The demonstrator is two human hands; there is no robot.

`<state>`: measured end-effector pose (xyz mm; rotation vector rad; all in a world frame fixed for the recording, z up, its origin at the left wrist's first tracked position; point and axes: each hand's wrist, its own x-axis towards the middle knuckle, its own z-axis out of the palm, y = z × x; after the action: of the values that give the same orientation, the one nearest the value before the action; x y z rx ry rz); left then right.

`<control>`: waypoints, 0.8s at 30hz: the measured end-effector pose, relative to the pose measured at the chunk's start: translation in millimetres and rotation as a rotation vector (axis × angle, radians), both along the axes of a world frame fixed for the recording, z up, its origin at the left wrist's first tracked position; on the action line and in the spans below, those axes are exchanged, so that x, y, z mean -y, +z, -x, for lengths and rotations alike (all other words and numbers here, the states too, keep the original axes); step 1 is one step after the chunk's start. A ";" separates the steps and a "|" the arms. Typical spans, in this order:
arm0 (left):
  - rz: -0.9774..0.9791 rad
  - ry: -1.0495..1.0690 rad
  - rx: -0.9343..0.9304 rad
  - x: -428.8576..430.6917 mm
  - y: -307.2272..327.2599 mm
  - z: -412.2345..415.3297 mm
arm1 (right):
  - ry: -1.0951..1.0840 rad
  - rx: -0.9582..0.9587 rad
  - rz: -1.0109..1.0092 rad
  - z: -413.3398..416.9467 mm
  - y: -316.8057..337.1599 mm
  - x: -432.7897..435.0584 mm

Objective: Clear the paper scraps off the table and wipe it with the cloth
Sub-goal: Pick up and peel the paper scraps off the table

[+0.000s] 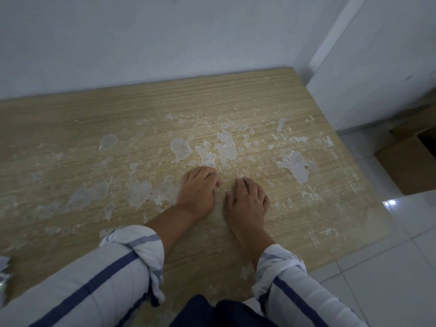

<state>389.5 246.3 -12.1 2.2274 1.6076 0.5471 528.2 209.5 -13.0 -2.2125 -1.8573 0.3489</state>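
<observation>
I watch my left grip (200, 185) and right grip (247, 199), fingers curled and holding nothing, scratch at the desk (70, 114), where stuck paper scraps (226, 147) lie just beyond the left one.

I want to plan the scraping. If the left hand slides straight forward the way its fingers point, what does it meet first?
Probably the stuck white paper patch just beyond the left hand; its fingers almost touch that patch's near edge. Farther on lies bare table, then the wall.
</observation>
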 end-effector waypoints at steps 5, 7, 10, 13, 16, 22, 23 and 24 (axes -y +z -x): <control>0.010 -0.084 0.000 -4.8 6.9 12.3 | -0.002 -0.010 -0.016 0.6 0.5 -0.3; -0.007 -0.093 -0.019 -6.6 10.4 13.2 | -0.002 -0.015 -0.019 0.2 0.6 -0.6; -0.050 -0.120 -0.073 -9.0 14.7 12.9 | 0.001 -0.021 -0.027 1.0 0.5 -0.8; -0.101 -0.151 -0.130 -9.1 15.0 10.1 | 0.001 -0.019 -0.027 1.7 1.0 -0.5; -0.083 -0.119 -0.156 -8.3 13.2 3.7 | 0.003 -0.023 -0.040 1.7 2.4 0.3; -0.015 -0.111 -0.038 -10.2 9.2 9.3 | 0.005 -0.023 -0.034 2.4 4.0 0.4; 0.000 -0.123 -0.016 -11.6 10.0 11.6 | 0.005 -0.021 -0.033 2.2 4.1 0.4; 0.012 -0.135 -0.007 -13.2 11.3 12.8 | 0.006 -0.018 -0.033 2.4 4.0 0.3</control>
<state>376.6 259.6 -0.8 2.3104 1.4469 0.4922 525.8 209.2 -9.0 -2.1761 -1.8472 0.3353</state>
